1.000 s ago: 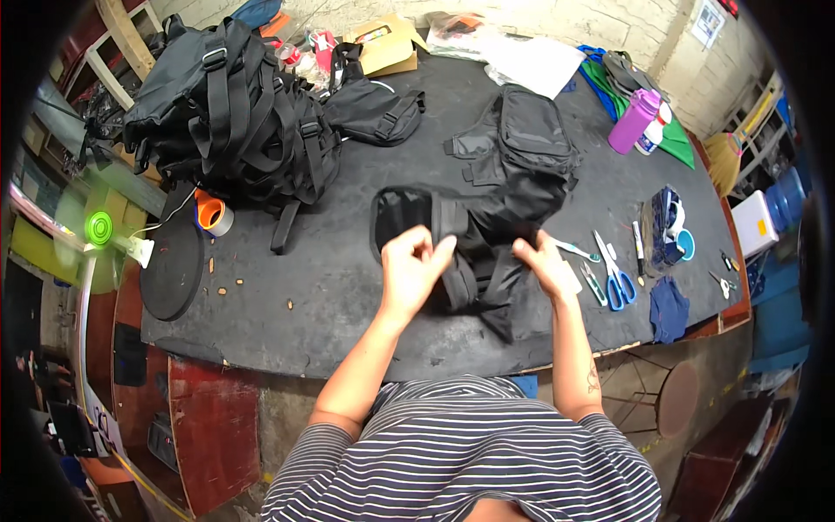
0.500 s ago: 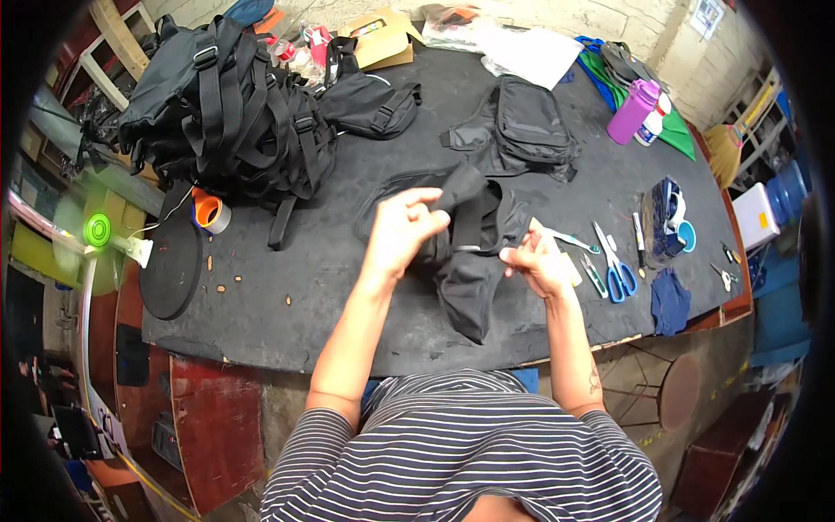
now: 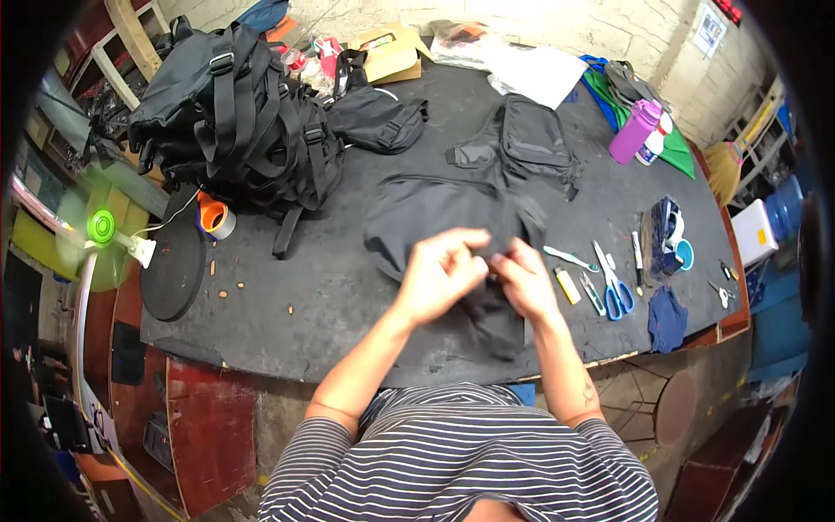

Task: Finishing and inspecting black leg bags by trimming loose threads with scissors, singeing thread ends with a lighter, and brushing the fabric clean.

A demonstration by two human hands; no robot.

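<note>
A black fabric bag [image 3: 435,213] lies in front of me on the dark table, its right and near parts blurred by motion. Both hands are close together over its near edge. My left hand [image 3: 442,271] has its fingers curled in a pinch, and whatever they grip is hidden. Beside it, my right hand [image 3: 524,280] is also closed, thumb and fingertips on the bag's dark fabric. A loose black flap [image 3: 496,335] hangs below the hands toward the table's front edge.
A tall pile of black bags [image 3: 235,122] stands at the left. Another black bag [image 3: 535,135] lies beyond mine. Scissors [image 3: 616,291], a toothbrush [image 3: 570,257], a cutter [image 3: 593,294] and a yellow lighter [image 3: 567,284] lie at the right. A purple bottle [image 3: 635,132] stands farther back.
My hands have come together toward the middle and nearer to me. The bag, earlier bunched and opened up between them, now lies flatter with its smooth panel facing up.
</note>
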